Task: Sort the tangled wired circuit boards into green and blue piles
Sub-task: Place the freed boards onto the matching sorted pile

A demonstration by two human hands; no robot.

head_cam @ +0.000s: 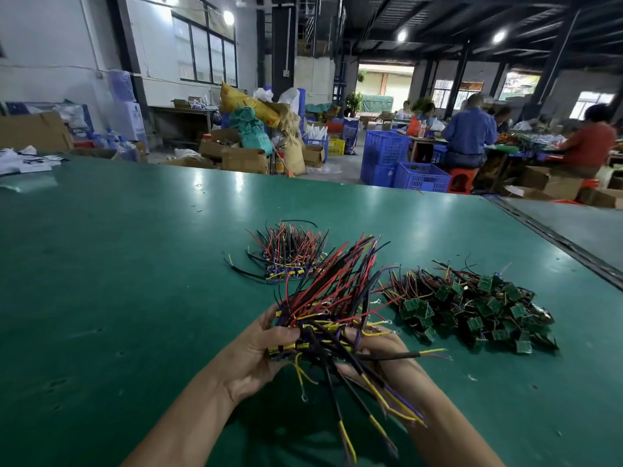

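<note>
Wired circuit boards (323, 332) sit in a tangled bundle held between both hands, just above the near part of the green surface (101, 264). The left hand (259, 352) grips the bundle's left side, fingers curled under it and the thumb pressed on top. The right hand (377, 345) holds the right side with curled fingers, mostly hidden by wires. Red, black, yellow and purple leads fan up and away from the bundle, and others hang toward the person.

Beyond the hands and slightly left, the blue pile (286, 261) lies on the surface with its wires bristling upward. To the right, apart from it, the green pile (472, 308) spreads wider, with many small green boards showing face up.

Past the far edge of the surface stand cardboard boxes (242, 160), a yellow sack (249, 102), stacked blue crates (404, 163) and a red stool (462, 180). People sit working at benches on the right. A blue label on packaging at far left (79, 129) is too blurred to read.
</note>
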